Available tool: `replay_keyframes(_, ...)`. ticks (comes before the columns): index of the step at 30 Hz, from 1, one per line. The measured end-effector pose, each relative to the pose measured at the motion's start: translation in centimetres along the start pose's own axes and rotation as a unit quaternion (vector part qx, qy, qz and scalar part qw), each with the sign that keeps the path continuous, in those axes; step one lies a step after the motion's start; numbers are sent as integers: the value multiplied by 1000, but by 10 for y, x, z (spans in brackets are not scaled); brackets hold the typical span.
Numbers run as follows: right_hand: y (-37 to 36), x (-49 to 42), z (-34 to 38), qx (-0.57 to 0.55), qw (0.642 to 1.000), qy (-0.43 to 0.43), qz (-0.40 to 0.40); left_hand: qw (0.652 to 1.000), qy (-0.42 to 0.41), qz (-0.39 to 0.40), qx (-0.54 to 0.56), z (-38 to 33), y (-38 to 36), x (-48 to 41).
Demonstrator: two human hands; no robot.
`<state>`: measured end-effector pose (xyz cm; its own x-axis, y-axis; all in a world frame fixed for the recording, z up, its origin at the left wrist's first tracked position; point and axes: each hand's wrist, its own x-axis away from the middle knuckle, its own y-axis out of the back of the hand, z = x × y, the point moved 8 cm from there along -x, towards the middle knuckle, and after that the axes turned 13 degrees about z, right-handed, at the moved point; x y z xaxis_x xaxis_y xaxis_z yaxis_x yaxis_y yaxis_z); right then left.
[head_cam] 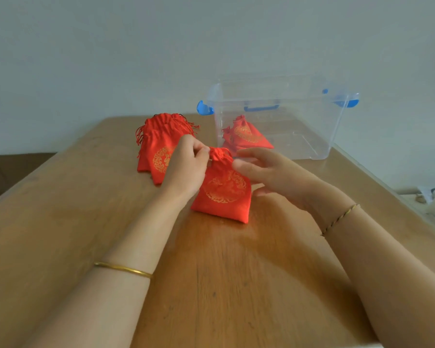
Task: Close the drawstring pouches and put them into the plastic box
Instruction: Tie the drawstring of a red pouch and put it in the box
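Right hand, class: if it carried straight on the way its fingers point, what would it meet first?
Probably the gathered neck of the red drawstring pouch, which the left hand pinches. The right hand points towards it from close by, though depth is unclear.

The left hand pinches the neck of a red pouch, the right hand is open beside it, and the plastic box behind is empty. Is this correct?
Not quite. The head view shows the plastic box is not empty: closed pouches lie inside it. The left hand does pinch the neck of the red pouch, and the right hand is open beside it.
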<state>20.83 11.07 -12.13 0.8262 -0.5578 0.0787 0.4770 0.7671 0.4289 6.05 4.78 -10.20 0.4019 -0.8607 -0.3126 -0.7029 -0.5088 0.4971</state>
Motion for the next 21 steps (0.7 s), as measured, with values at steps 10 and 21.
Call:
replay_keyframes(10, 43, 4, 39, 90, 976, 78, -184, 997, -10, 7, 78, -51, 12, -51)
replay_keyframes(21, 158, -56, 105, 40, 951, 67, -300, 994, -6, -84, 72, -34, 43, -88)
